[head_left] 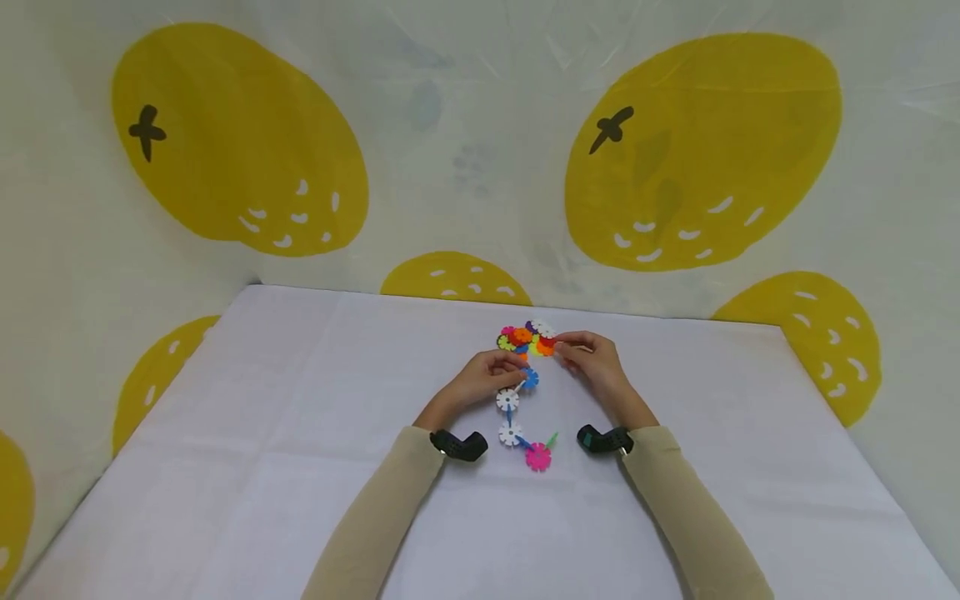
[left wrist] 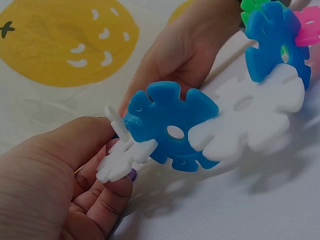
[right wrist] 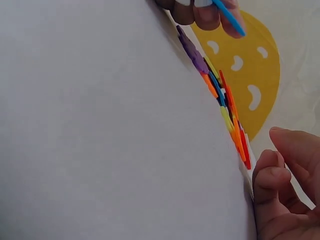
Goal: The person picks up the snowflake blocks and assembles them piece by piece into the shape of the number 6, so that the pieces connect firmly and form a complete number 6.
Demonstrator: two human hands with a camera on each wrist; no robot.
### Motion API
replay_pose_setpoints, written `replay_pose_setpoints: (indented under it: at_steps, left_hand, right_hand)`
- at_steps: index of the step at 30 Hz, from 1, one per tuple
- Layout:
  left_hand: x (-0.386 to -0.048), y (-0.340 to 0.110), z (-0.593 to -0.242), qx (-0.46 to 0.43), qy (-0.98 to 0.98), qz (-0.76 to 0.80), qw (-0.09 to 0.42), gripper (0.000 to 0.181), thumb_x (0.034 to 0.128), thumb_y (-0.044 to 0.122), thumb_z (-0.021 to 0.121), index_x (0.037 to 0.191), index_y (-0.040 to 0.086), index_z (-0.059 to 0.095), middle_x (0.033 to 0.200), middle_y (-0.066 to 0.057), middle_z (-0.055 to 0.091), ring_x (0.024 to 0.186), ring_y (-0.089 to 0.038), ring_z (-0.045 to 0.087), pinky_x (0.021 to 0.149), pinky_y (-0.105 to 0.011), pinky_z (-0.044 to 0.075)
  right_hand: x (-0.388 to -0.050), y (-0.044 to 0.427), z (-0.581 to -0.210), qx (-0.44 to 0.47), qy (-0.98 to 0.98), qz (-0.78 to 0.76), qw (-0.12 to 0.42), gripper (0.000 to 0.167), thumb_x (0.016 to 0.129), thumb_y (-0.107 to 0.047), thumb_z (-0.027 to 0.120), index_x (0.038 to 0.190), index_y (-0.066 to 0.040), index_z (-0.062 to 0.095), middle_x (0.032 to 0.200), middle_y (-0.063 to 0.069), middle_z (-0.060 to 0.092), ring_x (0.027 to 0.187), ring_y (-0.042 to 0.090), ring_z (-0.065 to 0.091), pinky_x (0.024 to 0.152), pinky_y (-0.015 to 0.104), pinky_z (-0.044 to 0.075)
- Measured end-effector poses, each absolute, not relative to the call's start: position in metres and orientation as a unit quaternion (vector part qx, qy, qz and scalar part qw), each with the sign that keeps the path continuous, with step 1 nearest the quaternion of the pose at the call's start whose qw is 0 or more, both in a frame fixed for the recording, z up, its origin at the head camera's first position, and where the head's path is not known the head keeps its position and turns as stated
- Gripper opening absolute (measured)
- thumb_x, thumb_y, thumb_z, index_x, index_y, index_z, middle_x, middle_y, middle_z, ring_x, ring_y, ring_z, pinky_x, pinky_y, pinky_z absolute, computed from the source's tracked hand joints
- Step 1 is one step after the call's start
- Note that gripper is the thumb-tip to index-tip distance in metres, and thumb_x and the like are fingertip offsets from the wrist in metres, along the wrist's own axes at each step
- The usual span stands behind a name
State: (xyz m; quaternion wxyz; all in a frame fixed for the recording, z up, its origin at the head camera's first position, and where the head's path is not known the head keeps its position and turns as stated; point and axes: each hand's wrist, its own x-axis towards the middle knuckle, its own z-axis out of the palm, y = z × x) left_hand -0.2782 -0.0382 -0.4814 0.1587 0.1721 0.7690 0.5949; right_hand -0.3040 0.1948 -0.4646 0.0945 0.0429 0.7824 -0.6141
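Observation:
My left hand (head_left: 480,379) pinches the upper end of a chain of joined notched discs, beside a blue disc (head_left: 531,379). In the left wrist view, the fingers of my left hand (left wrist: 55,172) grip a small white disc (left wrist: 119,162) joined to the blue disc (left wrist: 162,115). The chain runs down through white discs (head_left: 507,400) and blue ones to a pink disc (head_left: 538,457) with a green one. My right hand (head_left: 596,362) is at the right edge of a multicoloured disc pile (head_left: 521,336). In the right wrist view, my right hand (right wrist: 290,185) shows nothing between its parted fingertips.
A white cloth (head_left: 262,467) covers the table. Behind its far edge hangs a pale backdrop (head_left: 465,108) with large yellow fruit shapes. The pile lies near that far edge, and dark wrist cameras (head_left: 461,446) sit on both sleeves.

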Motion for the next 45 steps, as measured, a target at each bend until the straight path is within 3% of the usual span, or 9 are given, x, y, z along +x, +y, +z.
replay_pose_setpoints:
  at_steps: [8, 15, 21, 31, 40, 45]
  left_hand:
    - [-0.28, -0.035, -0.48, 0.178, 0.768, 0.594, 0.159, 0.027, 0.0939, 0.02, 0.066, 0.116, 0.005, 0.066, 0.097, -0.006, 0.067, 0.08, -0.013, 0.062, 0.079, -0.021, 0.052]
    - [-0.28, -0.036, -0.475, 0.175, 0.772, 0.591, 0.154, 0.027, 0.0942, 0.02, 0.066, 0.117, 0.005, 0.065, 0.097, -0.006, 0.067, 0.08, -0.013, 0.061, 0.078, -0.02, 0.052]
    - [-0.278, -0.037, -0.478, 0.172, 0.771, 0.592, 0.159, 0.028, 0.0943, 0.021, 0.066, 0.117, 0.005, 0.065, 0.097, -0.005, 0.067, 0.079, -0.013, 0.06, 0.077, -0.02, 0.052]
    - [-0.278, -0.038, -0.481, 0.172, 0.775, 0.588, 0.156, 0.026, 0.0941, 0.02, 0.066, 0.115, 0.004, 0.066, 0.096, -0.005, 0.067, 0.079, -0.012, 0.06, 0.077, -0.02, 0.052]
    - [-0.28, -0.039, -0.484, 0.184, 0.77, 0.592, 0.153, 0.027, 0.0942, 0.018, 0.066, 0.117, 0.003, 0.066, 0.094, -0.004, 0.067, 0.077, -0.011, 0.06, 0.076, -0.02, 0.052]
    - [-0.281, -0.04, -0.484, 0.205, 0.775, 0.58, 0.144, 0.028, 0.0944, 0.02, 0.066, 0.119, 0.007, 0.068, 0.096, -0.004, 0.068, 0.077, -0.01, 0.06, 0.075, -0.02, 0.051]
  right_hand:
    - [-0.324, 0.195, -0.461, 0.05, 0.804, -0.588, 0.078, 0.037, 0.092, -0.025, 0.069, 0.124, -0.006, 0.063, 0.107, 0.008, 0.057, 0.071, 0.012, 0.053, 0.063, 0.015, 0.047]
    - [-0.337, 0.184, -0.459, 0.061, 0.829, -0.553, 0.064, 0.041, 0.091, -0.026, 0.071, 0.126, -0.007, 0.063, 0.099, 0.008, 0.055, 0.081, 0.018, 0.051, 0.064, 0.013, 0.046]
    - [-0.34, 0.181, -0.461, 0.066, 0.847, -0.524, 0.054, 0.043, 0.09, -0.024, 0.072, 0.127, -0.003, 0.063, 0.095, 0.008, 0.054, 0.079, 0.018, 0.048, 0.059, 0.015, 0.041]
    - [-0.336, 0.182, -0.466, 0.081, 0.846, -0.521, 0.079, 0.038, 0.092, -0.029, 0.068, 0.122, -0.006, 0.062, 0.103, 0.01, 0.058, 0.085, 0.021, 0.054, 0.067, 0.015, 0.047]
    - [-0.326, 0.189, -0.468, 0.06, 0.806, -0.581, 0.095, 0.039, 0.091, -0.029, 0.07, 0.115, -0.001, 0.059, 0.077, -0.001, 0.064, 0.061, 0.01, 0.057, 0.058, 0.017, 0.048]
    - [-0.316, 0.195, -0.467, 0.032, 0.794, -0.597, 0.111, 0.038, 0.093, -0.026, 0.067, 0.121, 0.0, 0.06, 0.082, 0.0, 0.067, 0.065, 0.01, 0.06, 0.062, 0.017, 0.05]
